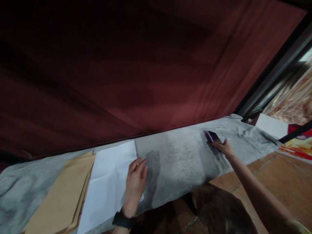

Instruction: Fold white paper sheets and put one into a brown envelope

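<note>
My right hand (224,148) grips a smartphone (214,136) with a dark screen and a purplish edge, near the right part of the grey cloth. With fingers apart and slightly curled, my left hand (135,178) is over the right edge of the white paper (107,182), holding nothing; whether it touches the sheet I cannot tell. A dark band is around the left wrist. Left of the paper lies a small stack of brown envelopes (60,191), and the paper runs along its right edge.
The grey cloth (180,162) covers a long low surface against a dark red curtain (146,81). To the right are a white box-like object (271,126), a red and yellow printed item (298,144) and a dark frame bar (270,63). Brown tiles (280,182) form the floor.
</note>
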